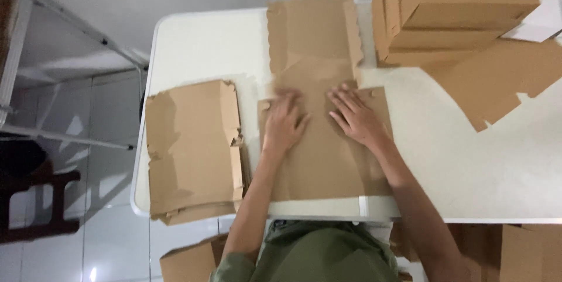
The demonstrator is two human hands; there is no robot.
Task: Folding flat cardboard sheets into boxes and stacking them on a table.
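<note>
A flat brown cardboard box blank [319, 53] lies lengthwise on the white table [468, 159], reaching from the near edge to the far edge. My left hand [285, 121] presses flat on its middle, fingers spread. My right hand [354, 115] presses flat just to the right of it, also on the cardboard. Neither hand grips anything. The left hand looks slightly blurred.
A stack of flat cardboard blanks [193, 150] sits at the table's left edge. Folded brown boxes [451, 9] are piled at the far right, with another flat blank [503, 80] beside them. More boxes [187, 261] stand on the tiled floor below.
</note>
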